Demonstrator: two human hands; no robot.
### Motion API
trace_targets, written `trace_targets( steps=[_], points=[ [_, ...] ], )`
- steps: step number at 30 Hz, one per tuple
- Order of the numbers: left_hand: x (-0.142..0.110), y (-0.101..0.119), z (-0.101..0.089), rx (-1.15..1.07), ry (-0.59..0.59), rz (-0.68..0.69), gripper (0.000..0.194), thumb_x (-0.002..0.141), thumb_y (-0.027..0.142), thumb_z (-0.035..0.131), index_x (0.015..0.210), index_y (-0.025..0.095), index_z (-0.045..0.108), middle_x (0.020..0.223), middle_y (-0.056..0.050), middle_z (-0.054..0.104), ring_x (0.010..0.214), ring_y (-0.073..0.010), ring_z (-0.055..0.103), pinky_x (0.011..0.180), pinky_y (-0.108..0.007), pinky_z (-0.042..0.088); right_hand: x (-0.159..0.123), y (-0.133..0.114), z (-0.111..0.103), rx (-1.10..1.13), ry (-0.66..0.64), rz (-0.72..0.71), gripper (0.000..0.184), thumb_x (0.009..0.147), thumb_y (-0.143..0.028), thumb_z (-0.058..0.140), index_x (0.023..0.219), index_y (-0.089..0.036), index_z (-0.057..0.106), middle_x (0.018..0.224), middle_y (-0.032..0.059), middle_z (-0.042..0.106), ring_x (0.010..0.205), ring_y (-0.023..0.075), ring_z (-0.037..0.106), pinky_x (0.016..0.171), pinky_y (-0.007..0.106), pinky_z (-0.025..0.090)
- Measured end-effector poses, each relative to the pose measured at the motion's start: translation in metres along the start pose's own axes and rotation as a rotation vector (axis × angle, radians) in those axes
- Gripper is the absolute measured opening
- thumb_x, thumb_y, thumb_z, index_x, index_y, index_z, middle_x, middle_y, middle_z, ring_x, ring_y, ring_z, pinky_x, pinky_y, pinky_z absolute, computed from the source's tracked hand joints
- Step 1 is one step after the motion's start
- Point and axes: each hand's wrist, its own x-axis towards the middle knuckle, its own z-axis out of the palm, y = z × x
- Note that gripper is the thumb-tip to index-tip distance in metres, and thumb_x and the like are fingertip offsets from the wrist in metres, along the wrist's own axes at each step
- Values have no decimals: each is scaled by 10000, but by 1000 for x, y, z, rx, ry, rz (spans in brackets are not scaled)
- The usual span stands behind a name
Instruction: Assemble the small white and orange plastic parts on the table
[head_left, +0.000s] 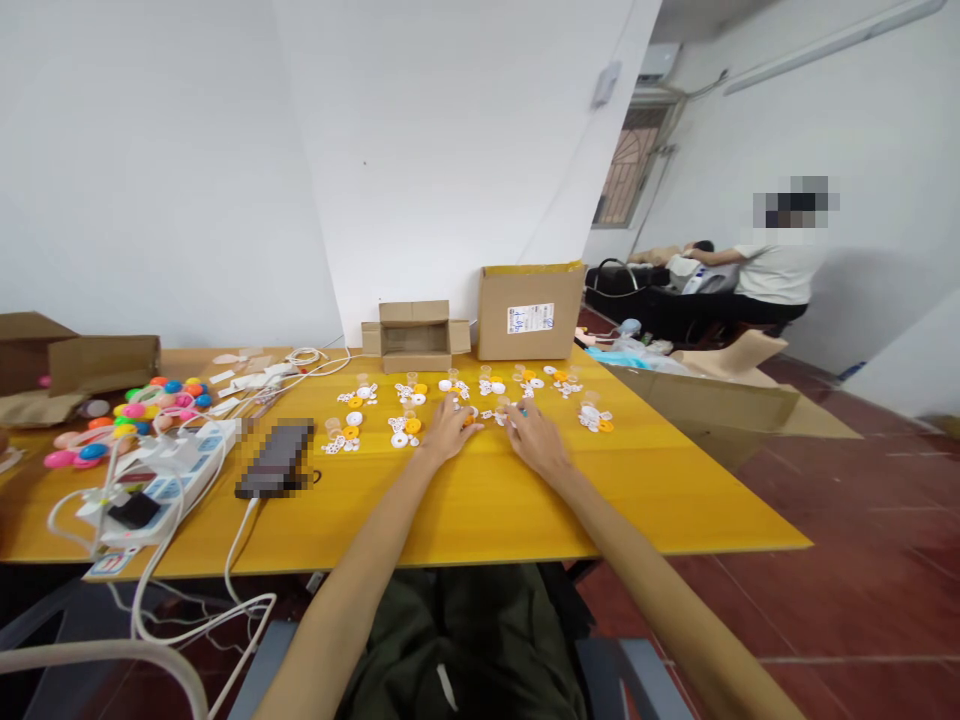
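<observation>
My left hand (448, 433) rests over a small group of parts in the middle of the yellow table, fingers stretched forward and thumb apart, plainly holding nothing. Just to its right is my right hand (535, 438), fingers bent down and drawn together at small white pieces (491, 414); whatever lies between its fingertips is too small to make out. Around both hands are several similar groups: orange rings (412, 426), white discs (400, 440), little white pieces with dark marks (335, 447) and clear plastic cups (332, 427).
Behind the groups stand an open small carton (416, 361) and a closed cardboard box (531, 290). At left lie a phone (276, 458), a power strip (196, 465) with white cables, and coloured balls (133, 410). A person (780, 270) sits at the far right.
</observation>
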Motion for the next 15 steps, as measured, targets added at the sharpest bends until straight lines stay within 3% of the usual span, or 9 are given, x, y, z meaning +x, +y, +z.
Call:
trace_targets(
  steps=[4, 9, 15],
  points=[
    [0, -1, 2, -24, 17, -8, 317, 932, 506, 624, 1106, 246, 670, 1431, -94, 466, 1270, -294, 545, 1134, -512, 468, -1, -16, -9, -84, -161, -92, 455, 938, -137, 423, 1333, -245, 621, 1276, 151, 609, 970, 259, 670, 732, 314, 514],
    [-1, -1, 2, -50, 7, -34, 340, 926, 517, 632, 1124, 243, 666, 1515, -103, 397, 1273, -292, 552, 1152, -520, 445, 3, -23, -15, -111, -218, -81, 522, 924, -120, 436, 1394, -287, 590, 1298, 137, 607, 992, 249, 689, 752, 306, 517],
    [-3, 2, -3, -63, 8, -28, 373, 929, 519, 627, 1174, 239, 660, 1548, -118, 367, 1323, -292, 539, 1165, -496, 436, 5, -30, -18, -128, -244, -8, 470, 939, -132, 436, 1341, -272, 635, 1309, 142, 614, 1029, 258, 696, 797, 325, 530]
  ],
)
